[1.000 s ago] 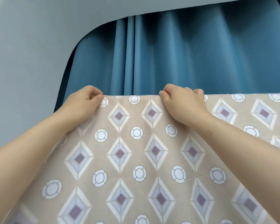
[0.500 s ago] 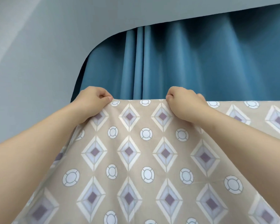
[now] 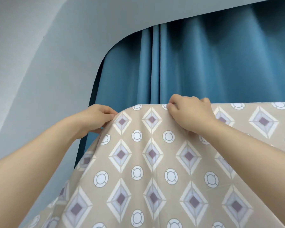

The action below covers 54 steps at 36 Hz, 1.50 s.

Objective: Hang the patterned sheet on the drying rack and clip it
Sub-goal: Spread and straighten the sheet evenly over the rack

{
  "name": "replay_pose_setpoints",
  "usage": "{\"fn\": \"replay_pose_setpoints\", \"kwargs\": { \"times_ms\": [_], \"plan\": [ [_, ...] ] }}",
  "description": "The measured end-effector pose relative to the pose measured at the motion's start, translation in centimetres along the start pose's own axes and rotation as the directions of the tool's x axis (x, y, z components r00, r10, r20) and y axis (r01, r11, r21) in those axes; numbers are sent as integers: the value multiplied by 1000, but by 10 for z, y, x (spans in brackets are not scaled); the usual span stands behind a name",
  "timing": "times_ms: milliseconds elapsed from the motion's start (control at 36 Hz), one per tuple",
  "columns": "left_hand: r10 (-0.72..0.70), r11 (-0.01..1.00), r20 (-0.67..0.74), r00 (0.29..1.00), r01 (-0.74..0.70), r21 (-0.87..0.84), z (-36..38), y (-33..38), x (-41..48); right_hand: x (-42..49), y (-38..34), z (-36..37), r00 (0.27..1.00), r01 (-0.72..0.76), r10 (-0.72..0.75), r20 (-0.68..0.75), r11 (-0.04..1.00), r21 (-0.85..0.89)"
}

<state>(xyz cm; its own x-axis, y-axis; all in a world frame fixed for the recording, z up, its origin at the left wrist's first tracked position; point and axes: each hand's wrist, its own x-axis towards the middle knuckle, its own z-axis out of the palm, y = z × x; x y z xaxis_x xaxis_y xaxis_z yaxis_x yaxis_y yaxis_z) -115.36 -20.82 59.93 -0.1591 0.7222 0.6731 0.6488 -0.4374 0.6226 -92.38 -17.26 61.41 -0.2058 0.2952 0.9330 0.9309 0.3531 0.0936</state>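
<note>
My left hand [image 3: 95, 118] pinches the sheet [image 3: 155, 162] at its corner, toward 9 o'clock of centre. My right hand [image 3: 190, 112], toward 3 o'clock from it, grips the top edge with fingers curled over. The sheet spreads from centre to 6 o'clock, before a blue curtain [image 3: 204, 63].

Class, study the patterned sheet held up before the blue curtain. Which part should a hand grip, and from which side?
Pinch the patterned sheet along its top edge, reaching from the near side over the top. That edge runs straight; below it the cloth hangs slack. The left hand and right hand both grip there.
</note>
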Motion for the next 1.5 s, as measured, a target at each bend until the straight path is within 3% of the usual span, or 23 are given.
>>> {"fn": "replay_pose_setpoints", "kwargs": {
  "times_ms": [222, 417, 500, 556, 583, 639, 667, 694, 778, 833, 889, 944, 972, 1028, 1083, 1222, 1333, 1417, 1500],
  "plan": [
    [-140, 986, 278, 950, 160, -52, -22, -23, -11, 0, -4, -1, 999, -36, 37, 34, 999, -20],
    [-172, 981, 435, 884, 192, 0, -47, -25, -8, -3, -11, 1, 997, -43, 40, -71, 998, -50],
    [-207, 977, 319, 925, 181, 111, -50, -28, -5, -4, -13, 1, 995, -39, 34, -89, 997, -61],
    [-98, 969, 39, 994, 86, 232, -46, -32, 5, -4, -12, 5, 996, -43, 37, -83, 997, -69],
    [16, 956, -158, 987, 32, 292, -43, -34, 11, -4, -12, 6, 997, -45, 40, -73, 997, -68],
    [234, 928, -479, 846, -48, 370, -35, -37, 18, -3, -12, 8, 998, -49, 46, -53, 997, -66],
    [282, 924, -541, 793, -72, 375, -29, -40, 19, -2, -12, 8, 998, -52, 49, -50, 996, -67],
    [290, 918, -527, 799, -77, 388, -23, -44, 21, -2, -13, 9, 997, -57, 53, -55, 996, -69],
    [103, 834, -220, 970, 36, 550, 1, -63, 23, -3, -15, 8, 996, -69, 63, -68, 994, -84],
    [58, 757, -168, 984, 66, 650, 10, -71, 21, -4, -15, 8, 996, -70, 64, -65, 993, -95],
    [80, 833, -209, 975, 49, 551, 13, -75, 18, -5, -12, 8, 995, -73, 67, -71, 992, -98],
    [-19, 979, -137, 990, 46, 200, 14, -74, 12, -5, -10, 9, 994, -77, 69, -80, 992, -101],
    [-97, 995, -25, 995, 97, -10, 14, -69, 8, -5, -9, 10, 994, -78, 69, -85, 992, -101],
    [-162, 917, 184, 969, 217, -334, 11, -61, 1, -5, -8, 11, 994, -78, 70, -88, 992, -101],
    [-139, 826, 249, 959, 251, -505, 6, -58, -2, -5, -9, 12, 994, -80, 71, -88, 992, -96],
    [-28, 794, 393, 919, 259, -550, 6, -45, -11, -3, -12, 14, 992, -79, 71, -101, 993, -85],
    [-95, 775, 382, 919, 309, -551, 11, -36, -12, -4, -14, 12, 988, -68, 56, -143, 994, -83],
    [-102, 830, 251, 963, 221, -511, 16, -30, -8, -4, -12, 12, 990, -59, 47, -132, 995, -84],
    [4, 928, -57, 998, -25, -373, 26, -24, -1, -4, -8, 13, 994, -44, 35, -100, 996, -80]
  ]
}}
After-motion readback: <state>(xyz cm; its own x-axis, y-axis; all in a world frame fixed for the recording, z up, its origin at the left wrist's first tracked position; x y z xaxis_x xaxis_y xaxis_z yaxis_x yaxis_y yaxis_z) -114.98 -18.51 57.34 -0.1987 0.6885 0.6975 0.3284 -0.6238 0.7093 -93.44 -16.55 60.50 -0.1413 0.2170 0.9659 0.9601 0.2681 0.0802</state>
